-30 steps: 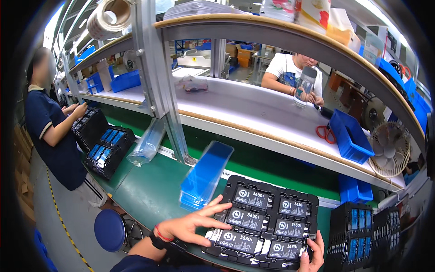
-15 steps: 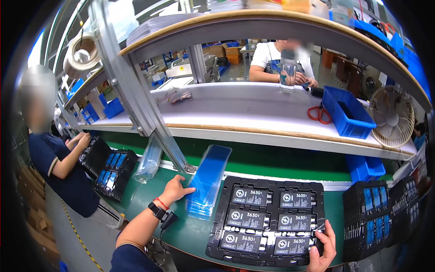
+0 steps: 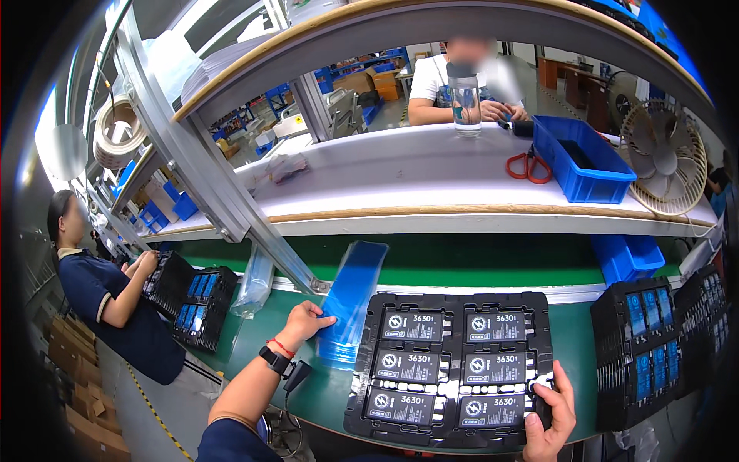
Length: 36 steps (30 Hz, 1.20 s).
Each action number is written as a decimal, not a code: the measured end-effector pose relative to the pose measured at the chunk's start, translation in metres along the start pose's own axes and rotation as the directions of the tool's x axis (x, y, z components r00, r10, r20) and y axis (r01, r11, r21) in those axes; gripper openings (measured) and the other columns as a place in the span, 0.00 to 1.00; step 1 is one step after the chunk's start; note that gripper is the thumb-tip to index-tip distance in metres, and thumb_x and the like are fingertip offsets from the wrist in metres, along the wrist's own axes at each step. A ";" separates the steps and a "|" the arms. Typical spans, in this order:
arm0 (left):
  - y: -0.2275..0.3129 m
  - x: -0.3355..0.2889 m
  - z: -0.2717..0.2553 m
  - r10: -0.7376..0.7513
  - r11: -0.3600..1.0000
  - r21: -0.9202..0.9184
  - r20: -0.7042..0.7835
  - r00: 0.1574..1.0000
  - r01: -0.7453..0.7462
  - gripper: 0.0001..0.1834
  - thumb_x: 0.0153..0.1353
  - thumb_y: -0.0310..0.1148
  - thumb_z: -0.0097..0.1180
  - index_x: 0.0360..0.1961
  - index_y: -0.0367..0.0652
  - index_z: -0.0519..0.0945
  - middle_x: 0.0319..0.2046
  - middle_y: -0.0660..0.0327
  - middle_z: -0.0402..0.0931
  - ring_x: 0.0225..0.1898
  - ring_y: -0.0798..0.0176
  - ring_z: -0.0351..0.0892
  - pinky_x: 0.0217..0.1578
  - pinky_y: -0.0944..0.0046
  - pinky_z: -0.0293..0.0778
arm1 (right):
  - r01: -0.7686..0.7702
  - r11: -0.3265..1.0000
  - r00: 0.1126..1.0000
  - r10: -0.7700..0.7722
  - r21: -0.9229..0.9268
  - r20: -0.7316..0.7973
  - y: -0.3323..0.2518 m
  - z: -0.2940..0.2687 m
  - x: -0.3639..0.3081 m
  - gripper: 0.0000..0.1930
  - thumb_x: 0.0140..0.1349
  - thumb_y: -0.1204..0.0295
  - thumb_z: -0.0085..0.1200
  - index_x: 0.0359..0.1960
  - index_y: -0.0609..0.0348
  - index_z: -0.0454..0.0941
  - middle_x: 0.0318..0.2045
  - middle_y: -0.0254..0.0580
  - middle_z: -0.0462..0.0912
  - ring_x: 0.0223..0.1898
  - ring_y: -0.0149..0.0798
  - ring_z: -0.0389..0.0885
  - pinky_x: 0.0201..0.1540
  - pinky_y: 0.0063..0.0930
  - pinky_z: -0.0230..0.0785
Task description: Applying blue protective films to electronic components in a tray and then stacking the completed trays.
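Observation:
A black moulded tray [image 3: 454, 304] holding several flat black battery packs with white labels lies on the green belt in front of me. My right hand [image 3: 548, 412] grips its near right corner, thumb on top. My left hand [image 3: 306, 322] reaches to the left of the tray and rests on the edge of a stack of clear blue plastic sheets [image 3: 352, 299] that leans from the belt up toward the metal frame post.
More black trays with blue cells stand at the right [image 3: 650, 354]. A seated person at the left handles similar trays [image 3: 196, 300]. A white shelf above carries a blue bin [image 3: 581, 162], red scissors [image 3: 523, 165], a fan [image 3: 666, 158] and a water bottle [image 3: 466, 100]; another person sits behind it.
My left hand left the tray's top and moved left to the blue sheets. My view shifted, bringing the tray more to the centre. The right hand kept its hold.

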<state>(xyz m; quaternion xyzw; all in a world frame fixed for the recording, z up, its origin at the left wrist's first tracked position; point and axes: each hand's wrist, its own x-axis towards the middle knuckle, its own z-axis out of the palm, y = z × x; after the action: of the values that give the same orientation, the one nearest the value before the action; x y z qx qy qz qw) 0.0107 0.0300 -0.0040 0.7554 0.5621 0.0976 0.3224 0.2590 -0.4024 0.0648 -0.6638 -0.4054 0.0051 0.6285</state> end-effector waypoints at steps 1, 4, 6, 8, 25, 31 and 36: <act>-0.002 0.000 0.002 0.019 0.999 0.036 -0.076 0.997 -0.017 0.36 0.37 0.51 0.73 0.42 0.35 0.76 0.38 0.51 0.72 0.40 0.56 0.74 0.40 0.61 0.73 | -0.001 1.000 1.000 0.001 0.002 0.000 0.000 0.000 0.000 0.17 0.52 0.76 0.52 0.45 0.69 0.76 0.57 0.62 0.67 0.55 0.51 0.70 0.57 0.36 0.60; -0.010 0.001 0.008 0.075 0.995 0.074 -0.149 0.986 -0.064 0.37 0.36 0.51 0.73 0.44 0.37 0.76 0.43 0.49 0.69 0.43 0.54 0.73 0.43 0.60 0.72 | 0.023 1.000 1.000 -0.023 0.019 -0.018 -0.001 -0.001 0.000 0.17 0.51 0.77 0.52 0.44 0.69 0.76 0.56 0.63 0.67 0.54 0.52 0.70 0.57 0.36 0.61; 0.001 -0.004 0.011 0.104 0.993 0.067 -0.136 0.985 -0.095 0.38 0.36 0.52 0.73 0.45 0.38 0.75 0.45 0.49 0.68 0.44 0.53 0.72 0.44 0.60 0.72 | 0.001 1.000 1.000 -0.001 0.026 0.000 0.000 -0.001 -0.001 0.17 0.51 0.77 0.52 0.44 0.69 0.76 0.57 0.63 0.67 0.54 0.51 0.70 0.57 0.36 0.61; 0.013 -0.014 0.012 0.146 0.977 0.181 -0.162 0.976 -0.116 0.40 0.35 0.52 0.73 0.48 0.41 0.74 0.44 0.50 0.68 0.44 0.52 0.71 0.46 0.58 0.71 | -0.025 0.998 1.000 0.025 0.053 -0.002 0.002 0.000 -0.002 0.17 0.51 0.77 0.52 0.44 0.69 0.76 0.57 0.62 0.66 0.54 0.51 0.70 0.57 0.36 0.61; 0.014 -0.015 0.016 0.060 0.987 -0.131 -0.255 0.965 -0.096 0.33 0.36 0.33 0.76 0.41 0.38 0.68 0.33 0.59 0.69 0.35 0.64 0.71 0.37 0.65 0.72 | -0.008 1.000 1.000 0.008 0.017 0.000 -0.001 0.001 -0.004 0.15 0.55 0.78 0.50 0.44 0.71 0.76 0.58 0.61 0.66 0.52 0.48 0.72 0.53 0.32 0.65; 0.013 -0.020 0.012 -0.024 0.925 -0.376 -0.214 0.977 -0.060 0.22 0.49 0.24 0.65 0.44 0.38 0.69 0.28 0.62 0.71 0.32 0.66 0.73 0.35 0.65 0.72 | 0.006 1.000 1.000 -0.006 -0.023 -0.022 0.000 0.005 -0.001 0.14 0.54 0.78 0.53 0.43 0.71 0.76 0.57 0.61 0.67 0.51 0.47 0.73 0.52 0.32 0.66; 0.038 -0.037 -0.019 0.130 0.746 -0.644 -0.109 0.985 -0.170 0.27 0.56 0.20 0.56 0.57 0.39 0.64 0.27 0.61 0.77 0.30 0.69 0.76 0.33 0.69 0.73 | -0.016 0.999 0.999 0.014 -0.039 -0.040 -0.005 0.005 -0.001 0.14 0.55 0.77 0.53 0.43 0.69 0.77 0.56 0.59 0.68 0.52 0.48 0.72 0.54 0.33 0.65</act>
<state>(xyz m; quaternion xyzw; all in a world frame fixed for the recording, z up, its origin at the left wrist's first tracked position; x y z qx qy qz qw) 0.0184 -0.0030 0.0413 0.6357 0.4397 0.3338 0.5395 0.2529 -0.3994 0.0669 -0.6791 -0.3879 -0.0111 0.6231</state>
